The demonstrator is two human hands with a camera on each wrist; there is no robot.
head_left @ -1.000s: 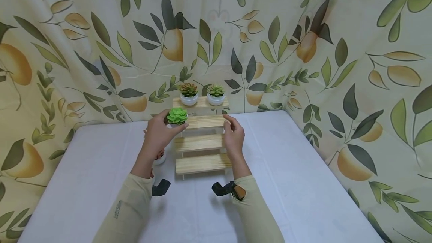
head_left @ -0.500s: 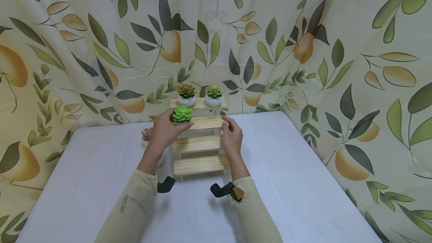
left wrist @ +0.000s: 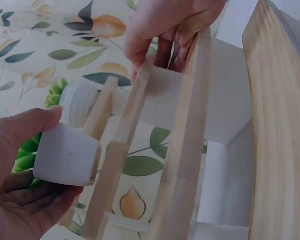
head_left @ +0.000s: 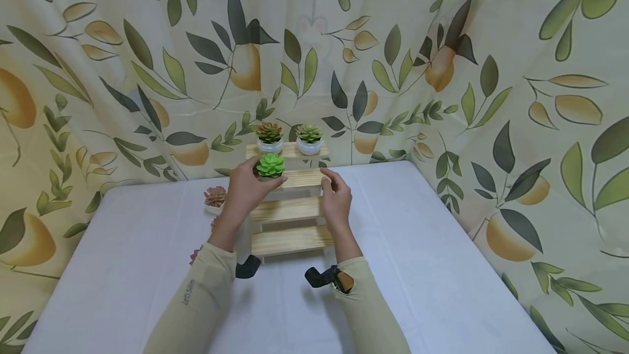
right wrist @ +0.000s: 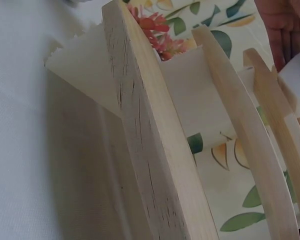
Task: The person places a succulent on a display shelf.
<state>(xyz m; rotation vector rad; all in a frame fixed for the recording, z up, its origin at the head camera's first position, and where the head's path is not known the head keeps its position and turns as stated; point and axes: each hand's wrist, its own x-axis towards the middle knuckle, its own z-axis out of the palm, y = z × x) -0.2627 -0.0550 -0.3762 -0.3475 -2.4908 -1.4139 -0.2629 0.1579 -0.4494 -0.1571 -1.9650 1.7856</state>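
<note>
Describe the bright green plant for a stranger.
A four-tiered pale wooden rack stands on a white cloth. At the left of its second highest tier, the person's left hand holds a succulent in a white pot, brighter green than both top tier succulents.

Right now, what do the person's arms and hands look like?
The left hand and right hand are bare. Pale khaki sleeves end near the wrists; the left one carries small dark lettering. A black, bent attachment projects at each wrist.
</note>
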